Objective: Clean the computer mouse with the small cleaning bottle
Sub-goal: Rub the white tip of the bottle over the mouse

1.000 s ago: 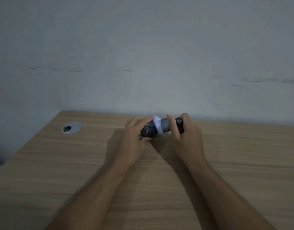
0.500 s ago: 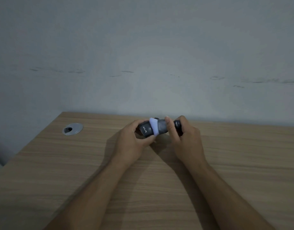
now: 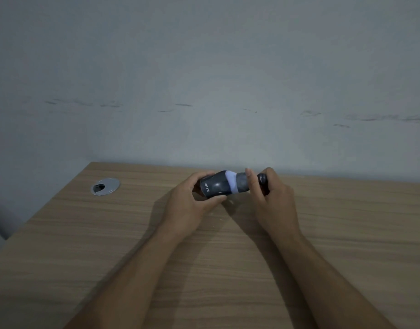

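Note:
A dark grey computer mouse (image 3: 214, 185) with white lettering is held above the wooden desk (image 3: 228, 269), near its far edge. My left hand (image 3: 192, 203) grips it from the left and below. My right hand (image 3: 273, 198) holds the small cleaning bottle (image 3: 243, 182), a dark grey body with a black end (image 3: 263, 178) and a white pad tip (image 3: 231, 182). The bottle lies nearly level, and its white tip presses against the right side of the mouse.
A round metal cable grommet (image 3: 105, 186) sits in the desk at the far left. The desk's left edge runs diagonally down to the lower left. A grey wall (image 3: 204, 79) stands directly behind the desk.
The white tip has slid rightwards along the mouse, uncovering more of its top and the lettering. Both hands stay at about the same place above the desk.

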`<state>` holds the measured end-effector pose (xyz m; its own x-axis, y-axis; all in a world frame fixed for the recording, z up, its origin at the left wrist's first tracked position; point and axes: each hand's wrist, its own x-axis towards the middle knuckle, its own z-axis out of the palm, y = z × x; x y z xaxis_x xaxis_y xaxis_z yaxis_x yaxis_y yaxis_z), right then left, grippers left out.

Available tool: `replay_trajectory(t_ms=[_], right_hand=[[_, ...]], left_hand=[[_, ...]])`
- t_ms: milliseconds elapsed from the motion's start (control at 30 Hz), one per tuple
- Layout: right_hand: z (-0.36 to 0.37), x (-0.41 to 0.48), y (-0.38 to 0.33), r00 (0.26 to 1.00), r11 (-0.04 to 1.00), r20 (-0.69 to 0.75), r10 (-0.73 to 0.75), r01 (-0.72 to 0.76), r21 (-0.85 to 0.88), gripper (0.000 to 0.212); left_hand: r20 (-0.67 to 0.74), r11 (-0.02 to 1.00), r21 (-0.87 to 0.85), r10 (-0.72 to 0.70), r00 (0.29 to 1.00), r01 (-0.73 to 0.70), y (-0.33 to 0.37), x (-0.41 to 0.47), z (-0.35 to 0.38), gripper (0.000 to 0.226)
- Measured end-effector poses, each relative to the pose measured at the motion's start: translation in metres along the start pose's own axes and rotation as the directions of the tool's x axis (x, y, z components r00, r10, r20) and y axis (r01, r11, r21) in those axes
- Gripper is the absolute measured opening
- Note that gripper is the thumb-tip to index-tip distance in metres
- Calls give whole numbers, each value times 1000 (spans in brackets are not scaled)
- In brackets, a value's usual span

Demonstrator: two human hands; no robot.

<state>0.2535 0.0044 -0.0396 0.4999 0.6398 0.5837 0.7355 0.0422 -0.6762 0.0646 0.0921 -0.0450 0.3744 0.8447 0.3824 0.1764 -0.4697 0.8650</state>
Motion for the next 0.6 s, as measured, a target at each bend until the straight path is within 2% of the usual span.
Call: replay_trajectory(t_ms=[100, 200, 300, 400, 600], right_hand=[[-3, 4, 7, 996, 995, -19, 93, -93, -24, 51], [-6, 4, 3, 987, 988, -62, 145, -142, 53, 52], [-5, 1, -3, 998, 996, -37, 47, -44, 80, 51], [-1, -1, -5, 998, 998, 17, -54, 54, 26, 50], [-1, 3, 8, 995, 995, -3, 95, -95, -12, 52]], left_hand=[[2, 1000, -29, -4, 1000, 4, 0, 0, -2, 59], [-8, 1000, -11, -13, 1000, 13, -2, 0, 0, 58], [-38, 999, 9, -36, 999, 36, -5, 3, 0, 61], [-30, 999, 6, -46, 999, 46, -5, 3, -2, 62], [-4, 999, -21, -45, 999, 45, -3, 3, -4, 60]])
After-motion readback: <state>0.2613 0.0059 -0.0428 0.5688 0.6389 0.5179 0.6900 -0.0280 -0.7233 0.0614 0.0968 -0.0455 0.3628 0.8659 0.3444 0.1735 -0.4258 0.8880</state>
